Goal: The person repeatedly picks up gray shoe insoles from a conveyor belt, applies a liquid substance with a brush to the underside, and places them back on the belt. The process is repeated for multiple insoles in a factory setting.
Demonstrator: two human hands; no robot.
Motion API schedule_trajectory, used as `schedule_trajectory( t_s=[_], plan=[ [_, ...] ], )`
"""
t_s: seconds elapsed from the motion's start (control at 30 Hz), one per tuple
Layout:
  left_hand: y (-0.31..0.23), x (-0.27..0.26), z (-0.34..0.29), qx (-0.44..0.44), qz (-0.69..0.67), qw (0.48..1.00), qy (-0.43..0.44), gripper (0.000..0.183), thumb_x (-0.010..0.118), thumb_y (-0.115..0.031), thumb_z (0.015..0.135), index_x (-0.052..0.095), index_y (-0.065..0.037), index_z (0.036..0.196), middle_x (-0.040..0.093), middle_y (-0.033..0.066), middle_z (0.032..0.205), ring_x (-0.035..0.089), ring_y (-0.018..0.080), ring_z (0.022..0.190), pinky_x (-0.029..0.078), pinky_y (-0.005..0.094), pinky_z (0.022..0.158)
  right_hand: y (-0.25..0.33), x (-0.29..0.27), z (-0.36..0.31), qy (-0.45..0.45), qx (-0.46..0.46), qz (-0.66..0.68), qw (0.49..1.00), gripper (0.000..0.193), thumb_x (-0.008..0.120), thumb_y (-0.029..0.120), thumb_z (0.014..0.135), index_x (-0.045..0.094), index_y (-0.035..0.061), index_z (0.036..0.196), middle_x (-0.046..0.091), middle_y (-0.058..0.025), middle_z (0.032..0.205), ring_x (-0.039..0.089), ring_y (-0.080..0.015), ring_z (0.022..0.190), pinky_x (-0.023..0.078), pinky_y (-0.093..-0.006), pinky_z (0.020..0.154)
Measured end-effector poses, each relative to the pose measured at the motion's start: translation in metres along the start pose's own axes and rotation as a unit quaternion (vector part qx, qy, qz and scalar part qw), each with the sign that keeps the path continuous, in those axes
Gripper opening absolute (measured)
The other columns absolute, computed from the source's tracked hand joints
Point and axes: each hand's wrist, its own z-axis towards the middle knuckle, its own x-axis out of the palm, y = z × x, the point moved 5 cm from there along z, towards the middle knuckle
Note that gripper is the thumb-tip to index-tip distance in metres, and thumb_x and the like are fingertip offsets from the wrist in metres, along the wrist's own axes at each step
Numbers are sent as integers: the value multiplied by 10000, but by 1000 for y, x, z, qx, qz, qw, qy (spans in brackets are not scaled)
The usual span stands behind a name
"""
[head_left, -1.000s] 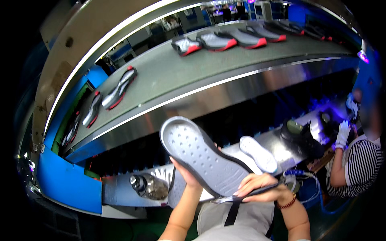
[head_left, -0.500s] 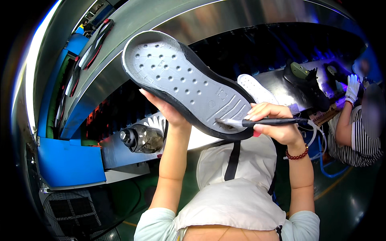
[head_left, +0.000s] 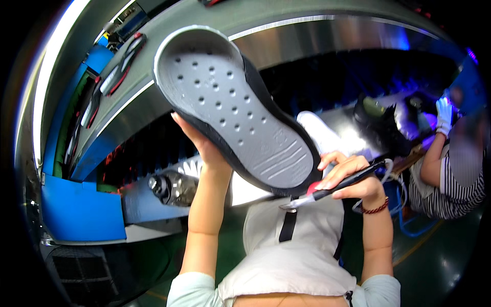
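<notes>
My left hand (head_left: 207, 148) is closed around the side of a large shoe sole (head_left: 235, 115) and holds it up with its grey inner face toward me. This sole has a black rim, small round holes from the heel to the middle and slanted grooves at the forefoot. My right hand (head_left: 353, 176) is closed on a brush (head_left: 306, 200) with a black handle and pale bristles. The bristles are just below the toe end, apart from the inner face. A small red patch (head_left: 312, 188) shows between the toe and the brush; what it is I cannot tell.
A curved conveyor (head_left: 276, 13) runs behind, with red-edged soles (head_left: 123, 66) at its left. On a lower ledge stand a dark bottle (head_left: 179, 188), a white sole-shaped piece (head_left: 319, 132) and a dark shoe (head_left: 381, 125). A co-worker's gloved hand (head_left: 444, 115) is at the right.
The brush has come off the forefoot grooves and dropped past the toe edge, its bristle end now lower. My left hand has turned the sole slightly, toe end downward.
</notes>
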Motion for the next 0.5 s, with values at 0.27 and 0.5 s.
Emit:
schedule_trajectory(
  t_s=[0.27, 0.5],
  plan=[
    [11, 59, -9, -73, -232, 929, 279, 907, 265, -741, 793, 295, -37, 1365, 407, 103, 1331, 420, 219, 1189, 324, 358, 1009, -15, -5, 12, -189, 24, 202, 961, 186, 634, -35, 728, 609, -47, 912, 616, -216, 951, 611, -301, 929, 485, -396, 844],
    [58, 15, -44, 19, -81, 994, 68, 803, 309, -648, 848, 324, -14, 1339, 397, 133, 1341, 404, 278, 1205, 305, 407, 1019, 0, 20, 14, -266, 64, -16, 962, 159, 643, -50, 739, 640, -31, 897, 655, -142, 958, 609, -221, 922, 445, -323, 880]
  ],
)
